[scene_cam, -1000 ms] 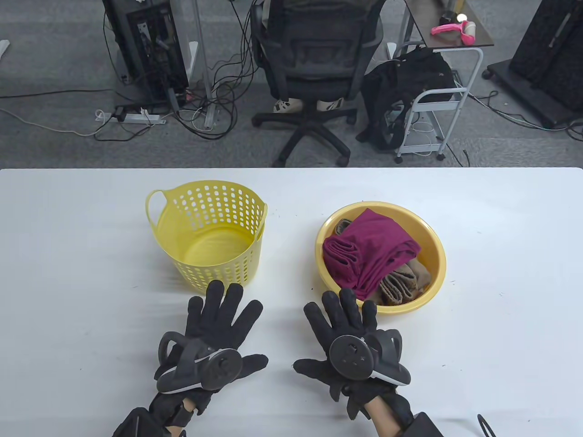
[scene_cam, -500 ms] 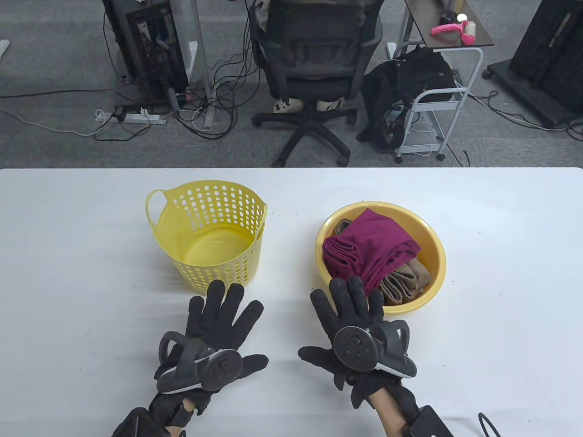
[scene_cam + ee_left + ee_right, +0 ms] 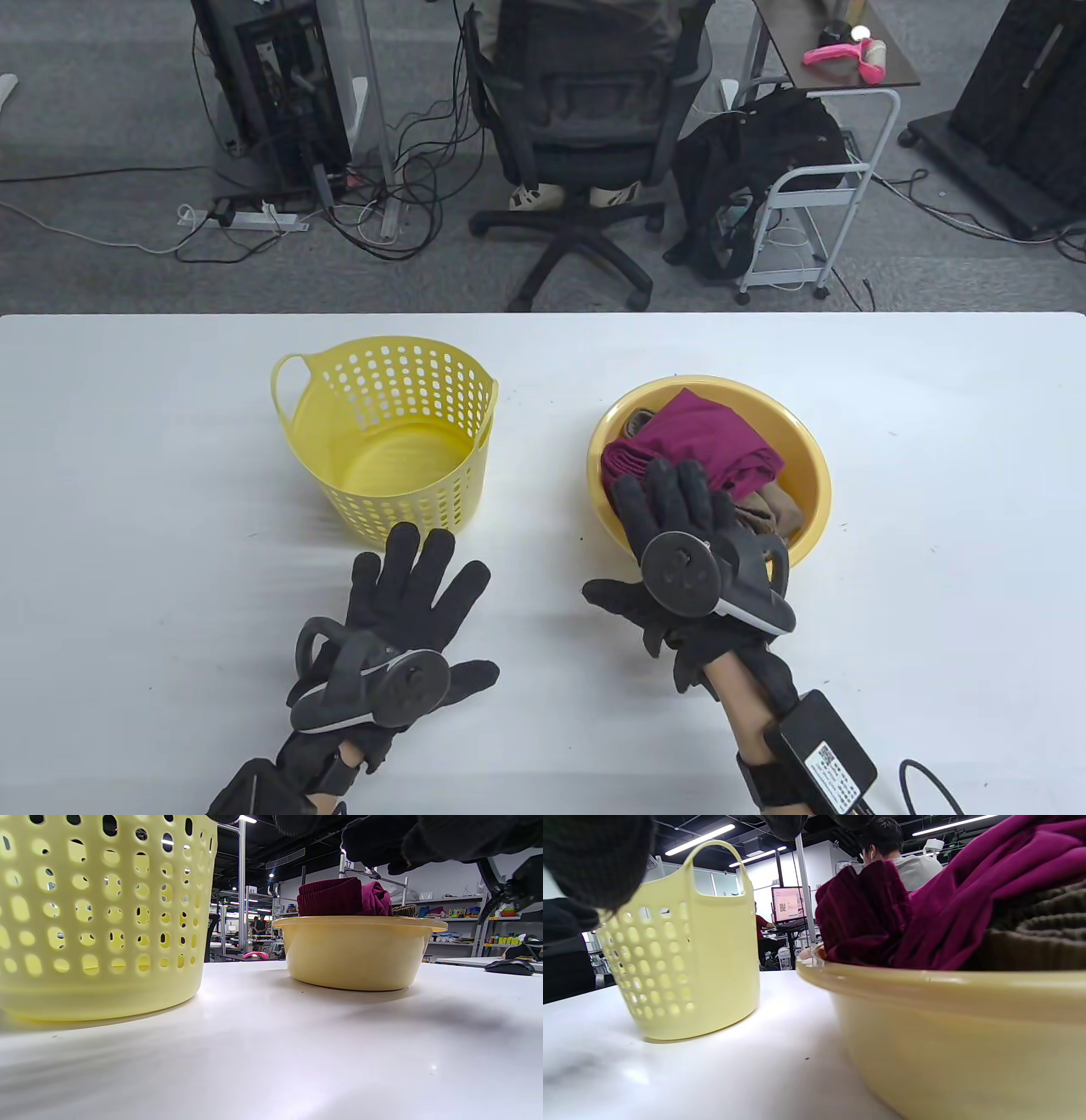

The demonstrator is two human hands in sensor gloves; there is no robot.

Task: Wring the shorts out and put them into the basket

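Magenta shorts (image 3: 708,437) (image 3: 339,896) (image 3: 950,908) lie bunched in a yellow basin (image 3: 810,458) (image 3: 356,950) (image 3: 946,1035) on the table's right half, on top of a brown ribbed cloth (image 3: 776,509). My right hand (image 3: 674,501) reaches over the basin's near rim with straight fingers above the shorts, holding nothing. An empty yellow perforated basket (image 3: 390,441) (image 3: 97,916) (image 3: 683,955) stands to the left of the basin. Just in front of the basket, my left hand (image 3: 416,569) lies flat on the table with its fingers spread.
The white table (image 3: 127,526) stretches wide to both sides of the two containers. Beyond its far edge are an office chair (image 3: 585,127), a small cart (image 3: 814,195) and floor cables. A black box (image 3: 819,751) is strapped on my right forearm.
My right hand has lifted off the table and moved forward over the basin's near rim, above the shorts. The left hand has stayed where it was.
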